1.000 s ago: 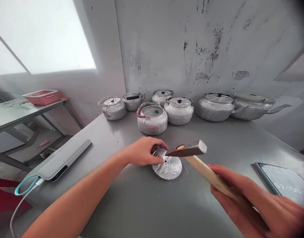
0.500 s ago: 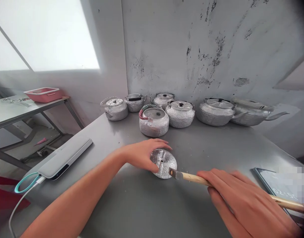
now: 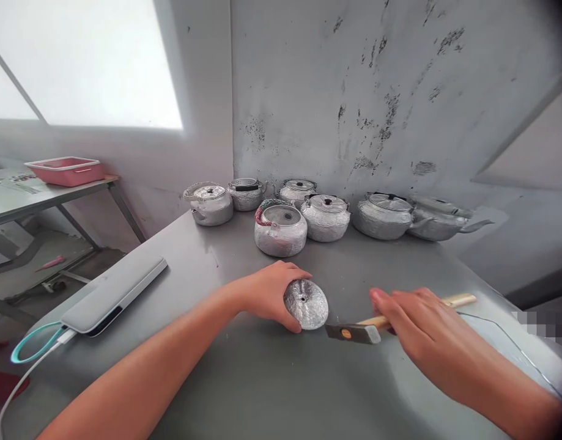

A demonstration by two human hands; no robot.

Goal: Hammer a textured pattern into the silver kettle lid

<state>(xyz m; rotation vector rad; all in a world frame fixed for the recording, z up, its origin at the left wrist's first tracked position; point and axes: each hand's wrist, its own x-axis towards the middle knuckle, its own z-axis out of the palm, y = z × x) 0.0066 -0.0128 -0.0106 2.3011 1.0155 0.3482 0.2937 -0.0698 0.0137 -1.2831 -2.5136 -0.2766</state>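
My left hand (image 3: pixel 274 296) grips the rim of a round, dented metal kettle lid (image 3: pixel 308 304) with a small hole in its middle. The lid is tilted, its face toward me, over the grey table (image 3: pixel 262 379). My right hand (image 3: pixel 418 324) is closed around the wooden handle of a hammer (image 3: pixel 351 332). The hammer's head is just right of the lid and apart from it. Behind the lid stands a lidless kettle (image 3: pixel 281 235) with a red and green wrapped handle.
Several dented metal kettles (image 3: pixel 326 219) line the back of the table by the stained wall. A grey power bank (image 3: pixel 115 293) with a cable lies at left. A phone-like device (image 3: pixel 505 345) lies under my right forearm. A pink basket (image 3: pixel 67 171) sits on another table.
The hammer has drawn back from the lid's face, and its head has turned sideways. My right wrist has rotated. The left hand still grips the lid, and the view has shifted slightly.
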